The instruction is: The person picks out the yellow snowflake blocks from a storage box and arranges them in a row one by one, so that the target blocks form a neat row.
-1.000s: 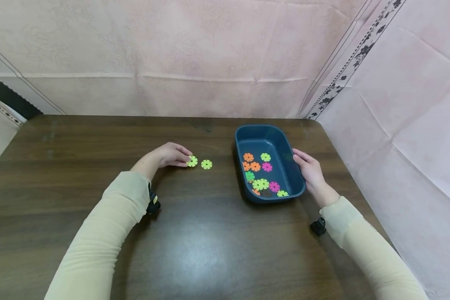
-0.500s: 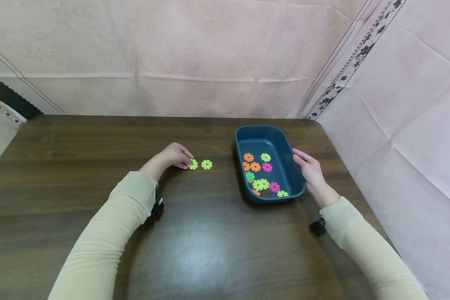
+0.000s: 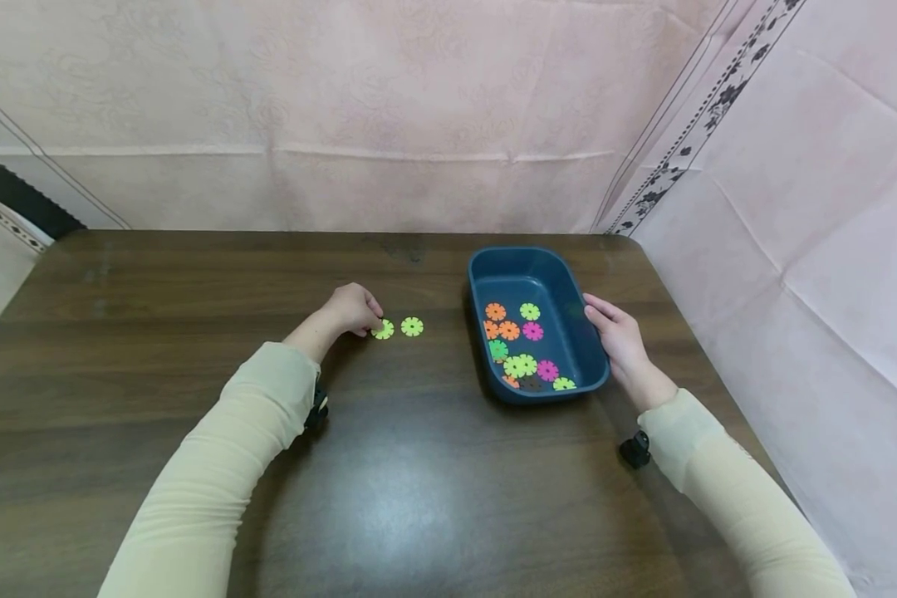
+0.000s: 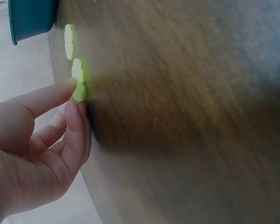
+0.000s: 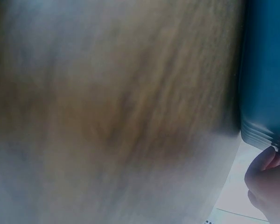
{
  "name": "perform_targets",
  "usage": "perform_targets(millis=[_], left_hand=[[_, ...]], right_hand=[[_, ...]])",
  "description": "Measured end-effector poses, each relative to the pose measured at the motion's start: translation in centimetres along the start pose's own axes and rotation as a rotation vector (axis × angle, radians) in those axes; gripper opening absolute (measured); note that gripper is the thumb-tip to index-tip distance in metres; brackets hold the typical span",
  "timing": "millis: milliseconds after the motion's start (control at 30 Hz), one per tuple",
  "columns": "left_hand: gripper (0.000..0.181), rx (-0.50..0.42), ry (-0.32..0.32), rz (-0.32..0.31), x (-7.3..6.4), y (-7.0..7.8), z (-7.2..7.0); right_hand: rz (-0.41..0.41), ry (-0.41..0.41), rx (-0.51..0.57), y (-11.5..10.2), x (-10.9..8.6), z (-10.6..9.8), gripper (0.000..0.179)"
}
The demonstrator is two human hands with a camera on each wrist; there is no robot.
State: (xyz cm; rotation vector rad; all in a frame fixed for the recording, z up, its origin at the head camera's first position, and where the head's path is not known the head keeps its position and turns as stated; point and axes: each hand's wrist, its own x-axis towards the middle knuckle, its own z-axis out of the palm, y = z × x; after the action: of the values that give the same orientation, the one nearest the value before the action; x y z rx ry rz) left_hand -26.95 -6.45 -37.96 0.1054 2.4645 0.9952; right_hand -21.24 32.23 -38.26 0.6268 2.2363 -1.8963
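My left hand (image 3: 350,309) pinches a yellow-green notched disc (image 3: 384,330) between thumb and fingers, low over the table. The left wrist view shows the thumb tip on one face of that disc (image 4: 78,70) and fingertips behind it. Just to its right lies a second disc (image 3: 412,326) of the same colour, flat on the wood. Farther right, my right hand (image 3: 619,339) grips the right rim of a dark blue tub (image 3: 523,278). Inside the tub are several discs in orange, pink, green and yellow-green, with a dark one (image 3: 531,384) near the front wall.
The brown wooden table (image 3: 389,465) ends at a back edge against a pale patterned cloth (image 3: 344,100). Another cloth (image 3: 830,232) rises close beside the right arm. A small black camera sits on each wrist.
My left hand has turned and shifted slightly right, and the disc it pinches has come a little nearer to me. My right hand and the tub have stayed in place.
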Motion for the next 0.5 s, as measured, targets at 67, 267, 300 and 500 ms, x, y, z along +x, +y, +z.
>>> perform_targets(millis=[67,267,300,500], left_hand=[[0.020,0.015,0.006,0.011,-0.1,0.2,-0.1],[0.030,-0.060,0.002,0.148,0.4,3.0,-0.4],[0.030,-0.100,-0.022,0.173,0.5,3.8,-0.3],[0.029,-0.276,-0.201,0.267,0.5,9.4,1.3]], right_hand=[[-0.001,-0.001,-0.003,0.0,0.0,0.0,0.051],[-0.005,0.001,0.000,-0.1,0.0,-0.1,0.051],[-0.007,0.001,-0.001,-0.1,0.1,-0.1,0.051],[-0.016,0.000,0.018,0.0,0.0,0.0,0.052]])
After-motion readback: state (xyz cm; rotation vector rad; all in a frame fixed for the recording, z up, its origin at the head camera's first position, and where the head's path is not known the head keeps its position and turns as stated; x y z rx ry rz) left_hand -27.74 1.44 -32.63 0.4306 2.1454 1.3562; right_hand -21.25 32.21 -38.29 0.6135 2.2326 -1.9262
